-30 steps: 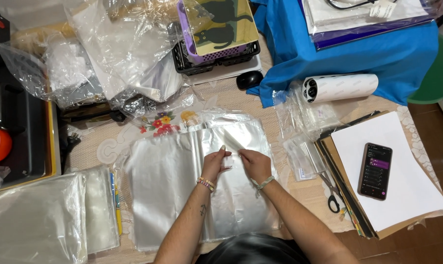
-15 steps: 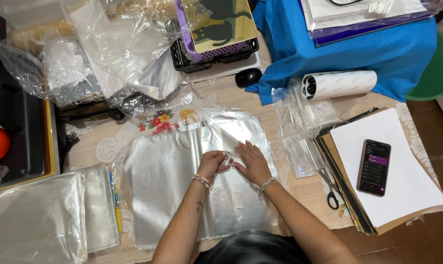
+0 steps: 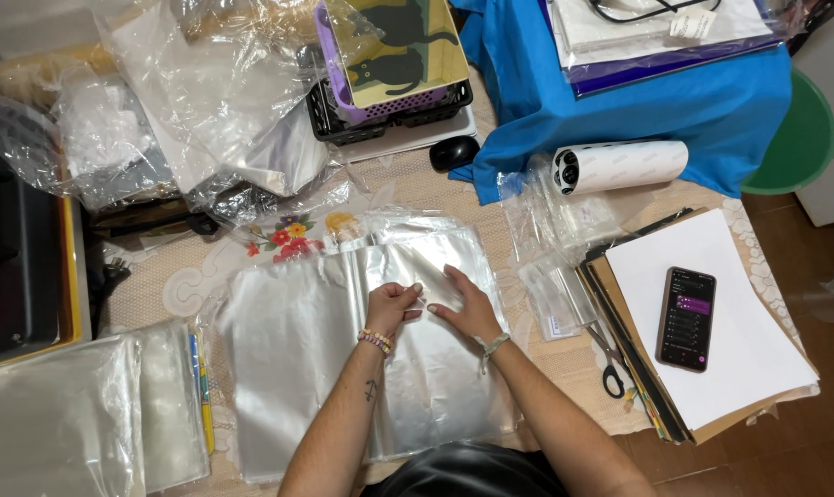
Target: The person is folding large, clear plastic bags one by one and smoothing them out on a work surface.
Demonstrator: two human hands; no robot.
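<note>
A stack of clear plastic sleeves (image 3: 297, 359) lies spread flat on the table in front of me. My left hand (image 3: 392, 305) rests on its middle with the fingers curled, pinching the top sleeve near its edge. My right hand (image 3: 466, 304) lies flat on the same sleeve just to the right, fingers spread and pressing down. A beaded bracelet sits on my left wrist and a thin band on my right.
More clear bags (image 3: 67, 423) lie at the lower left. At right are a phone (image 3: 685, 318) on white paper (image 3: 739, 368), scissors (image 3: 610, 364) and a white roll (image 3: 619, 166). A black basket (image 3: 389, 106), a mouse (image 3: 454, 153) and blue cloth (image 3: 638, 110) sit behind.
Both hands slid slightly toward me along the top sleeve. The right hand went from pinching beside the left to lying flat with fingers spread.
</note>
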